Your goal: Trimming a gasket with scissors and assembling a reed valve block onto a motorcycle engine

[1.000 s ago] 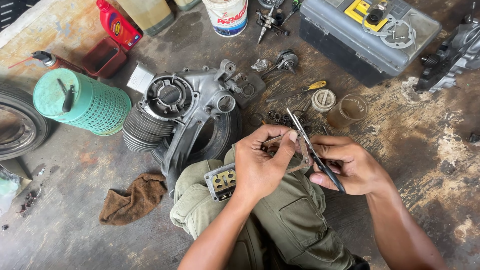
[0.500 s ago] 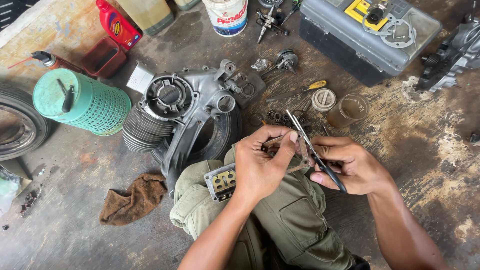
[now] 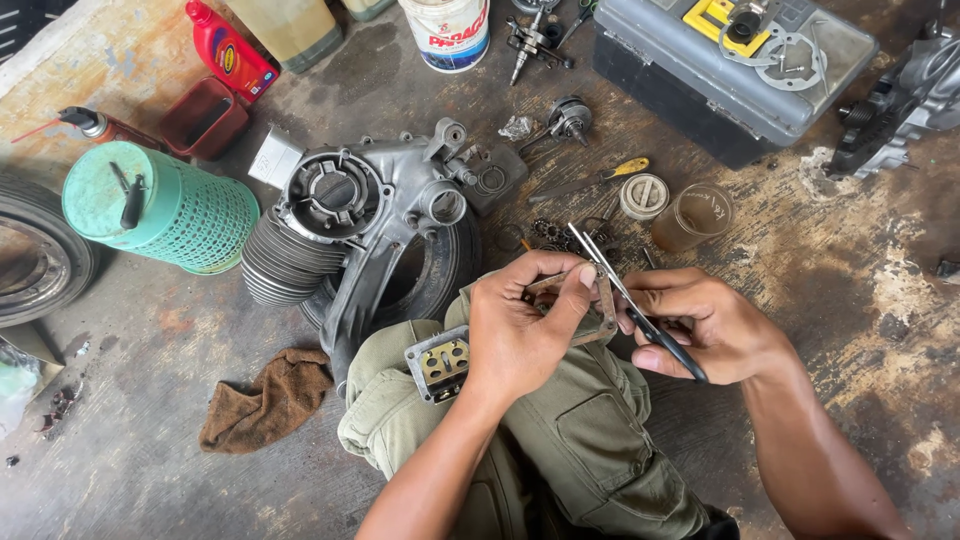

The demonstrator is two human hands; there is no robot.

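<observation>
My left hand (image 3: 522, 325) pinches a thin brownish gasket-like frame (image 3: 604, 312) over my knee. My right hand (image 3: 706, 323) grips black-handled scissors (image 3: 628, 302), blades pointing up and left against the frame's edge. A small square metal part with brass plates (image 3: 440, 363) rests on my olive trouser leg (image 3: 560, 440), just left of my left wrist. A grey engine casing with a finned cylinder (image 3: 350, 225) lies on the floor in front of my knee.
Around me on the stained floor: a teal mesh basket (image 3: 165, 205), a tyre (image 3: 35, 255), a brown rag (image 3: 265, 400), a red oil bottle (image 3: 230, 50), a white bucket (image 3: 450, 30), a grey toolbox (image 3: 730, 65), a yellow-handled screwdriver (image 3: 595, 180), a jar (image 3: 695, 215) and small engine parts.
The scissors have shifted slightly along the frame's edge. Both hands stay in the same place over my knee.
</observation>
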